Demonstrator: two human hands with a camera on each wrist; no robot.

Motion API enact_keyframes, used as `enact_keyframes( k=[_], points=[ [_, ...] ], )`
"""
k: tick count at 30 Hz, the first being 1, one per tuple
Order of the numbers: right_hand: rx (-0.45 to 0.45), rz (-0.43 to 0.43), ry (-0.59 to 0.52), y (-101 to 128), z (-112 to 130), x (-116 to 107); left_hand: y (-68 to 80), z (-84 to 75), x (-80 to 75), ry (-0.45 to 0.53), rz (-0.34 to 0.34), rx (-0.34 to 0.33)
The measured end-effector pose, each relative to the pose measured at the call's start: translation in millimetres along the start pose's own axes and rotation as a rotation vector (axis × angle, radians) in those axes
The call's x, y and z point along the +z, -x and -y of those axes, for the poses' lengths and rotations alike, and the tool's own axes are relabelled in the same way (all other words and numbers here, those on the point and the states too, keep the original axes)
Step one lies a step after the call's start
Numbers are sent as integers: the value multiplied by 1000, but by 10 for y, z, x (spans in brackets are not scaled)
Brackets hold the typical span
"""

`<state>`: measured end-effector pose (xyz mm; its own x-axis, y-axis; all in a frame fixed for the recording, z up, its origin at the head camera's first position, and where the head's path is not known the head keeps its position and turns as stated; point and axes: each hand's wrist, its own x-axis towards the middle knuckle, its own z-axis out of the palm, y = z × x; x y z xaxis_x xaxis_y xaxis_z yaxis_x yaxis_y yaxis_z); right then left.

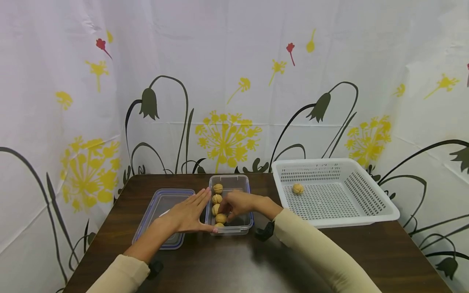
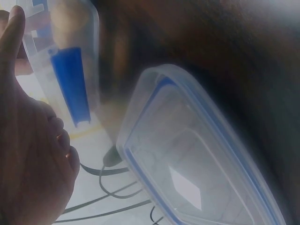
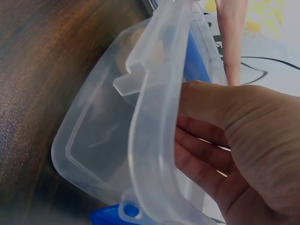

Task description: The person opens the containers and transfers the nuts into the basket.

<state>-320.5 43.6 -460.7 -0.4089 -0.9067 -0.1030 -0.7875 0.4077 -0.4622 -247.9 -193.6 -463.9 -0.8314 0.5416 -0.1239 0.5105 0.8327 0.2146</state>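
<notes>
A clear plastic container [image 1: 236, 230] with blue side clips holds a row of several walnuts [image 1: 217, 199] along its left side. My left hand [image 1: 188, 213] lies against that side, fingers straight and thumb stretched out at the near left corner. My right hand [image 1: 238, 203] reaches down inside, its curled thumb and finger at a walnut [image 1: 221, 218] near the front of the row. In the right wrist view the container wall [image 3: 154, 154] hides my right fingertips, and a walnut [image 3: 140, 47] shows blurred through the plastic.
A clear lid with a blue seal [image 1: 176, 195] lies left of the container, partly under my left arm. At the right stands a white perforated basket [image 1: 329, 195] with a single walnut [image 1: 298, 188] in it. A flowered curtain [image 1: 227, 81] hangs behind the dark wooden table [image 1: 205, 264].
</notes>
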Motion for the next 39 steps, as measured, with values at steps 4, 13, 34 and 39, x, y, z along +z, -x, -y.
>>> enact_keyframes(
  k=[4, 13, 34, 39],
  points=[
    [-7, -1, -20, -10, -6, 32, 0, 2, 6, -3, -3, 1],
    [-19, -20, -43, -25, -13, 100, -2, 3, 12, 3, 4, 4],
    [-37, -44, -41, 110, -56, -76, -19, 15, 33, 15, 4, 14],
    [-31, -64, -84, 194, -43, -204, -34, 52, 46, 9, 2, 4]
  ],
)
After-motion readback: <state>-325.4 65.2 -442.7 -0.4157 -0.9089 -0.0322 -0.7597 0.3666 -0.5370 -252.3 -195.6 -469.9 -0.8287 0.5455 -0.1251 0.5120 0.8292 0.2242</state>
